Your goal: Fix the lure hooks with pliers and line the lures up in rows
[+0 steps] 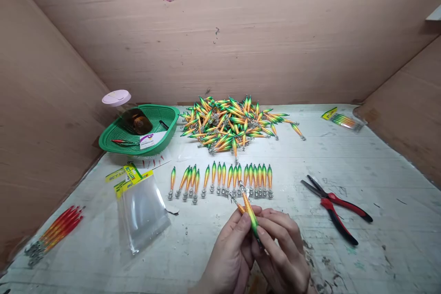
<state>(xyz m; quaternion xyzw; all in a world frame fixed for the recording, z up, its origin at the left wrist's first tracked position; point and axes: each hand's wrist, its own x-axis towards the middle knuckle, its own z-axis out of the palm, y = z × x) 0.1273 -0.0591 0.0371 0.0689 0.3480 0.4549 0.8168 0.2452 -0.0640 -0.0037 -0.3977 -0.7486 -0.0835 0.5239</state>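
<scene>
Low in front of me, my left hand [231,245] and my right hand [284,250] meet around squid jigs. One orange-to-green squid jig [250,213] tilts with its hooks up and away; my left thumb presses its side and my right fingers pinch its green end. A second orange jig [238,205] pokes out behind my left thumb, its lower part hidden by the fingers. Just beyond my hands stands a row of the same jigs [223,175], hooks toward me. A large heap of them [230,124] lies farther back.
Red-and-black pliers [330,200] lie open at the right. Clear plastic bags [144,216] with yellow headers are at the left, near red jigs [57,234]. Behind them sits a green basket [161,147] with a lidded cup [117,97]. A packed bag [342,120] lies far right.
</scene>
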